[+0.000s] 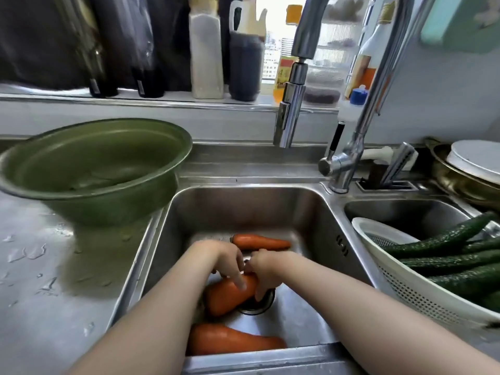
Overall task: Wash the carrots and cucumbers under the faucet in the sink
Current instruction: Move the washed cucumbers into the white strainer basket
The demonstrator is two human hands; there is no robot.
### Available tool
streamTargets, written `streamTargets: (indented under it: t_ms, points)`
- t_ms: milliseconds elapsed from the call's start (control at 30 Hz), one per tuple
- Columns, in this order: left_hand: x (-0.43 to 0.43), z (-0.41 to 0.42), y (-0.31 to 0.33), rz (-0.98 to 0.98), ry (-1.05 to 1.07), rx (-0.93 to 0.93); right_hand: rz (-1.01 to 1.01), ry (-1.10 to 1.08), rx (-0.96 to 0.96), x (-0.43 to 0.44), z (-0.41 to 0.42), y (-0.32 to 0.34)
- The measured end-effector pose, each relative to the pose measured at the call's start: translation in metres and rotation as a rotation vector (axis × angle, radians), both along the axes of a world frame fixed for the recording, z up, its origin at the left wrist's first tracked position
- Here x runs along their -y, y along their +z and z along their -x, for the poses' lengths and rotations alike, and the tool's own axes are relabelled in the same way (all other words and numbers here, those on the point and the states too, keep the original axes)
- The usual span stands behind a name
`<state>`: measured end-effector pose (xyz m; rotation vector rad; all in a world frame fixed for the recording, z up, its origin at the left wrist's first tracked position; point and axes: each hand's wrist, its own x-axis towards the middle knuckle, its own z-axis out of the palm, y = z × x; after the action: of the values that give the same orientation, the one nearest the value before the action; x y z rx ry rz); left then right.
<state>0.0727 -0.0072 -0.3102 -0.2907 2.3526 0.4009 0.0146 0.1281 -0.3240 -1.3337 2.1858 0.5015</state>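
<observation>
Three carrots lie in the steel sink [311, 220]. Both hands hold the middle carrot [227, 297] over the drain: my left hand [227, 262] grips it from above, and my right hand [266, 272] curls round its thick end. Another carrot [259, 242] lies behind the hands and a third [232, 339] lies by the sink's front wall. Several cucumbers [443, 255] rest in a white colander [400, 285] to the right. The faucet head [286, 123] hangs over the sink's back; I see no water running.
A green basin [92, 169] sits on the wet counter to the left. Bottles and jars line the windowsill behind. A smaller second sink [400, 212] lies under the colander, and a pan with a white lid [473, 163] stands at far right.
</observation>
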Motion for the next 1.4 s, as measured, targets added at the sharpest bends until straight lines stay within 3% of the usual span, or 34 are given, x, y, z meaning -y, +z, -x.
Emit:
streamTargets:
  t_ms: [233,367,500,667,767,900,1167,1400]
  points:
    - [-0.008,-0.001,0.015,0.038,-0.025,-0.061,0.047,-0.181,0.125,-0.014,0.01,0.032]
    - [-0.011,-0.004,0.032,-0.117,0.093,-0.289,0.176,-0.28,0.111,-0.039,0.02,0.077]
    - [-0.039,-0.002,0.062,-0.373,0.165,-0.519,0.307,-0.264,-0.084,-0.085,0.031,0.131]
    - [-0.097,0.023,0.101,-0.293,0.033,-0.858,0.474,-0.469,-0.001,-0.153,0.059,0.172]
    - [-0.136,0.049,0.116,-0.239,0.011,-0.934,0.517,-0.537,-0.149,-0.195,0.074,0.186]
    - [-0.184,0.085,0.123,-0.149,-0.105,-0.894,0.409,-0.59,-0.352,-0.247,0.092,0.188]
    - [-0.226,0.134,0.104,-0.036,-0.26,-0.675,0.216,-0.495,-0.498,-0.285,0.127,0.145]
    - [-0.243,0.157,0.08,-0.055,-0.274,-0.553,0.133,-0.516,-0.329,-0.289,0.153,0.133]
